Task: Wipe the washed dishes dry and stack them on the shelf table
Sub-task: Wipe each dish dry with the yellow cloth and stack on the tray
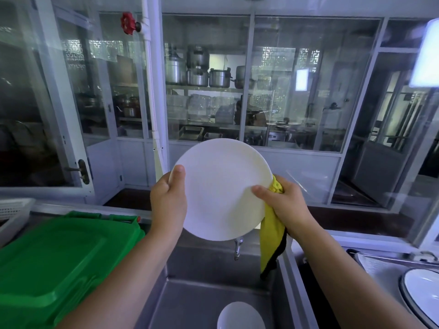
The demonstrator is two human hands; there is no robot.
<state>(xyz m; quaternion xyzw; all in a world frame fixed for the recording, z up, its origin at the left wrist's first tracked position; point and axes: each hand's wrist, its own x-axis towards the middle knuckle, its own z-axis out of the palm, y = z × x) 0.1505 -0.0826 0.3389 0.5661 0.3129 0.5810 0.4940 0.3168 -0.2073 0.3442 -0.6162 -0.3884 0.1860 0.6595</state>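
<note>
We've got the plate (221,188) up in the air over the sink (190,293), tilted so its face looks back at us. It's round, plain white, smooth and a bit glossy, with no pattern that we can see.

Our left hand (168,198) grips its left rim. The thumb lies flat on the face and the fingers are hidden behind the plate. Our right hand (282,203) is at the right rim, with the thumb pressed on the face and the rest curled round a bunched yellow cloth (270,236). The cloth looks soft and nubbly with a dark edge, and its tail hangs down limp toward the sink. How much of it sits behind the plate, we can't tell.

The sink is dull brushed steel, deep and square. A white bowl (240,317) lies in it near us, cut off by the bottom edge. A chrome tap (238,248) pokes out just below the plate, with its top hidden.

On the left is a big green plastic lid (59,257) with moulded ridges, and a white slotted basket (14,210) at the far left, partly out of frame. At near right is a white dish (420,295) with a dark rim, also cut off.

Beyond the glass panels sit metal pots (197,67) on shelves, hazy with reflections. A red valve (128,23) sits top left.
</note>
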